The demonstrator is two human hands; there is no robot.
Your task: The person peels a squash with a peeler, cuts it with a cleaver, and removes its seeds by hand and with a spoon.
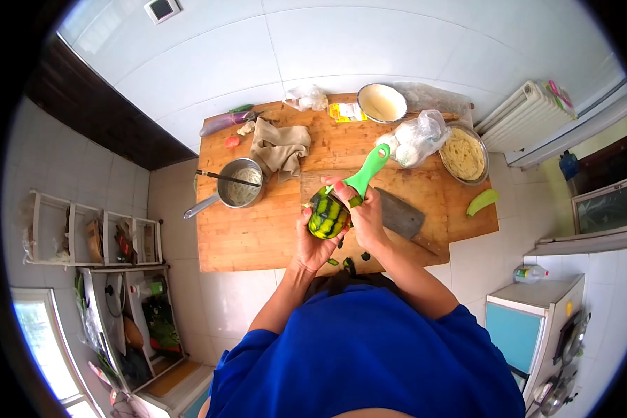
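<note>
My left hand (315, 244) is closed around a round squash (327, 217) with dark green and yellow-green stripes, holding it up over the near edge of the wooden table. In my right hand (366, 216) is a peeler with a bright green handle (370, 167), which points up and away from me. The peeler's head is at the top of the squash, its blade partly hidden by my fingers. Small dark green peelings (348, 262) lie below at the table edge. A cleaver (397, 212) with a broad grey blade lies just right of my right hand.
On the wooden table (258, 237) are a saucepan (241, 182) with chopsticks, a brown cloth (280, 146), an eggplant (223, 123), a white bowl (382, 103), a bag of white items (418, 139), a metal bowl of yellowish food (463, 155) and a light green gourd (482, 203).
</note>
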